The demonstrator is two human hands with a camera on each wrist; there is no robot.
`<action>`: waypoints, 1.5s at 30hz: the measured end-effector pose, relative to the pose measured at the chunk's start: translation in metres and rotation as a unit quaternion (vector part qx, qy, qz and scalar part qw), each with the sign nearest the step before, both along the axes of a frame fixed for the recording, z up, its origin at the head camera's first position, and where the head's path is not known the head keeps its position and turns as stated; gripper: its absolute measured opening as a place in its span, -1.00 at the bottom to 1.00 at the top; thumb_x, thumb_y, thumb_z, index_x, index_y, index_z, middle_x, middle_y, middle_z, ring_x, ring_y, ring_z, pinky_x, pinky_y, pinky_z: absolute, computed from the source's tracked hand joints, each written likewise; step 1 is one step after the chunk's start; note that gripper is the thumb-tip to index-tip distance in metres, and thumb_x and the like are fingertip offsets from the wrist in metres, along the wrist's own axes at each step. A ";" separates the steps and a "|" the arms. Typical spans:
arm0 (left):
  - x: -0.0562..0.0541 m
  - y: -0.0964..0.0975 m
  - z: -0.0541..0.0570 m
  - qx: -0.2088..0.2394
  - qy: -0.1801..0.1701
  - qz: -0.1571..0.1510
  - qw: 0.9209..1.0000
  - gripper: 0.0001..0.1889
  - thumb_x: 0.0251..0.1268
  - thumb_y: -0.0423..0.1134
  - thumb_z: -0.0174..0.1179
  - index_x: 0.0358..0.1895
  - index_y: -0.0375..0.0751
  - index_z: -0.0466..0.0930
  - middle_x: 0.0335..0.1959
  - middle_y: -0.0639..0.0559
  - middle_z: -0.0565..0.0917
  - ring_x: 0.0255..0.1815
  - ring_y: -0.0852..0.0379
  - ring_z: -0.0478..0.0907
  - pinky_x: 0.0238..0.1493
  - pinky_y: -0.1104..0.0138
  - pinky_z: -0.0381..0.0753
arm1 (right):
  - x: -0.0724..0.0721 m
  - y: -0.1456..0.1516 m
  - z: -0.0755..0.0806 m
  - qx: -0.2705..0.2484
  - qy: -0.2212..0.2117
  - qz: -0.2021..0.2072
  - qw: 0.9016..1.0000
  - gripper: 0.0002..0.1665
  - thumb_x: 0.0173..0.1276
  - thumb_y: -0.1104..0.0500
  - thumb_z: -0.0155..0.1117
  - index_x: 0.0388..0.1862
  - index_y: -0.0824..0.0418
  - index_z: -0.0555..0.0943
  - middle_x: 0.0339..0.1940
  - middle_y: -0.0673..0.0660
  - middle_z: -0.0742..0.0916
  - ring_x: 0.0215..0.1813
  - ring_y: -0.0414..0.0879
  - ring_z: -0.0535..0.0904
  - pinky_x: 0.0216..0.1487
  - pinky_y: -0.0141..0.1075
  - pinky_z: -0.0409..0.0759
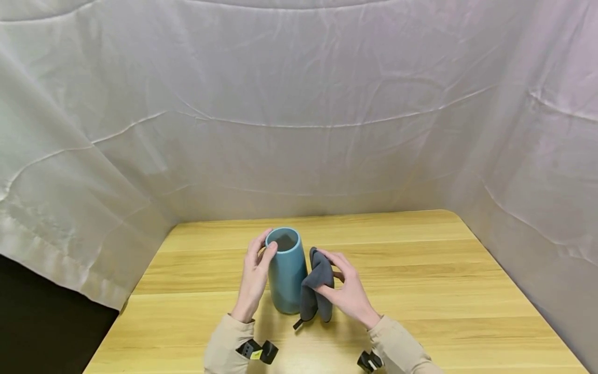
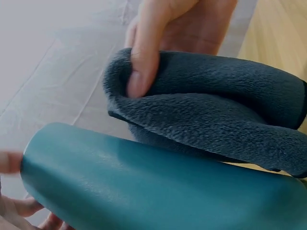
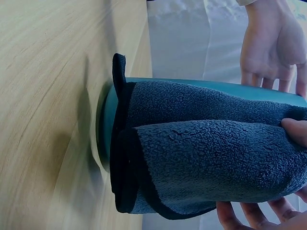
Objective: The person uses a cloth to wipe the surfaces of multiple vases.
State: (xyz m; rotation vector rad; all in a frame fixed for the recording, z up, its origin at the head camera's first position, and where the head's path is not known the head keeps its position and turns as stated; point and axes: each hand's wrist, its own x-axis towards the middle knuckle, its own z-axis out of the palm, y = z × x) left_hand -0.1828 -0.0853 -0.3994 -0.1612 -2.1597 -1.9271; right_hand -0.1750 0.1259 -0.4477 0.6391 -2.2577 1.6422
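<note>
A tall teal-blue vase (image 1: pixel 287 283) with an open round mouth stands on the table, in the middle of the head view. My left hand (image 1: pixel 254 275) grips it near the rim, thumb at the front edge and fingers round the far side. Just right of the vase, my right hand (image 1: pixel 348 292) pinches a folded dark grey fleecy cloth (image 1: pixel 322 275) between thumb and fingers. In the right wrist view the cloth (image 3: pixel 206 153) hangs along the vase's side and covers much of it. A small black loop (image 3: pixel 119 69) sticks out from the cloth's dark-edged lower end.
The wooden table (image 1: pixel 420 291) has light plank grain. Pale grey fabric (image 1: pixel 303 156) hangs behind it and at both sides. A dark area (image 1: pixel 46 317) lies beyond its left edge. Beige sleeves (image 1: pixel 399 345) carry small black devices (image 1: pixel 369 361) at the wrists.
</note>
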 end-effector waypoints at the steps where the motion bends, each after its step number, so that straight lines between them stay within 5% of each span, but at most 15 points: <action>1: 0.000 0.001 -0.001 -0.003 0.003 0.006 1.000 -0.51 0.52 -0.14 0.11 0.44 -0.14 0.40 0.35 -0.18 0.38 0.38 -0.10 0.34 0.48 -0.07 0.27 | 0.000 0.000 0.000 0.000 0.002 0.001 1.000 -0.21 0.18 0.24 0.54 0.41 0.08 0.49 0.20 0.13 0.65 0.23 -0.17 0.55 0.11 -0.22 0.68; 9: 0.002 0.007 -0.002 -0.019 0.027 0.035 0.999 -0.38 0.31 -0.17 0.34 0.42 -0.06 0.40 0.28 -0.16 0.39 0.25 -0.06 0.34 0.42 -0.06 0.30 | -0.001 -0.002 0.000 -0.002 0.009 0.003 1.000 -0.21 0.18 0.25 0.54 0.41 0.10 0.49 0.20 0.14 0.65 0.22 -0.18 0.56 0.11 -0.21 0.69; 21: 0.000 0.000 0.001 0.020 0.013 -0.022 0.999 -0.50 0.51 -0.28 0.11 0.45 -0.28 0.34 0.42 -0.24 0.44 0.48 -0.16 0.37 0.52 0.00 0.29 | -0.002 -0.001 0.004 -0.006 -0.001 -0.001 1.000 -0.19 0.18 0.24 0.55 0.43 0.07 0.48 0.21 0.12 0.64 0.28 -0.03 0.54 0.16 -0.17 0.67; 45: 0.002 -0.001 -0.001 0.009 0.002 -0.037 0.999 -0.49 0.54 -0.18 0.09 0.49 -0.13 0.34 0.42 -0.16 0.48 0.43 -0.12 0.43 0.42 0.07 0.41 | -0.011 -0.018 0.035 0.002 0.051 0.002 0.999 -0.21 0.18 0.24 0.54 0.41 0.04 0.50 0.17 0.11 0.66 0.25 0.02 0.57 0.13 -0.04 0.67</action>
